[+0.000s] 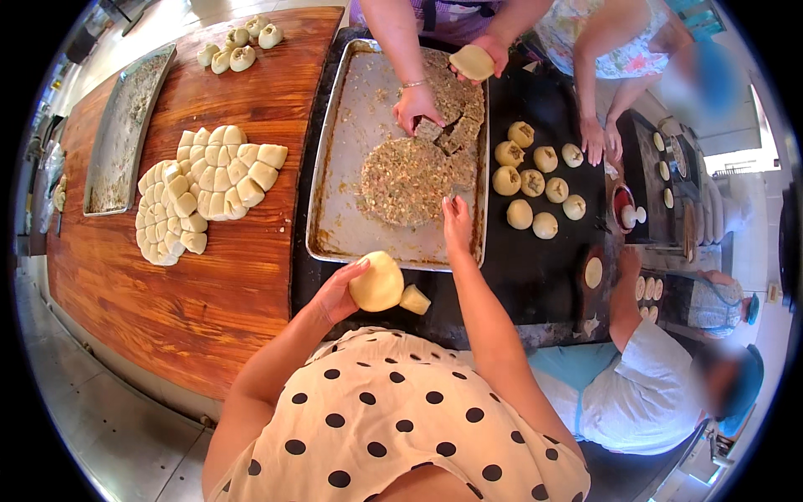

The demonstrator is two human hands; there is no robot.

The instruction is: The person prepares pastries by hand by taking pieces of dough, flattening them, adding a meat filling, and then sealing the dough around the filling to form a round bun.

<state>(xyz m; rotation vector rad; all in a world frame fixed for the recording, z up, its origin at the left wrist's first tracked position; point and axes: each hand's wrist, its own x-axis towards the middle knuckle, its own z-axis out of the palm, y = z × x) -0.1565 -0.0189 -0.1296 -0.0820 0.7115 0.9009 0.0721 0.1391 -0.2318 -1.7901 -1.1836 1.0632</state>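
My left hand [337,293] holds a flat round of dough [376,282] by its edge, over the near edge of a large metal tray [335,243]. A small cut piece of dough [415,299] lies just right of the round. My right hand [457,224] is closed at the right side of a mound of chopped filling [406,180] in the tray. Its fingers pinch a small greyish flat piece that looks like a scraper [460,191], partly sunk against the filling. Across the tray, a co-worker's hand [416,109] presses a similar scraper into the filling; their other hand holds a dough round [473,63].
On the wooden table [251,309] at left lie many cut dough pieces [196,180], several shaped buns [242,58] and a second tray [125,134]. Filled buns [533,181] stand on the dark table at right. Co-workers reach in from the right, near a rolling board [593,280].
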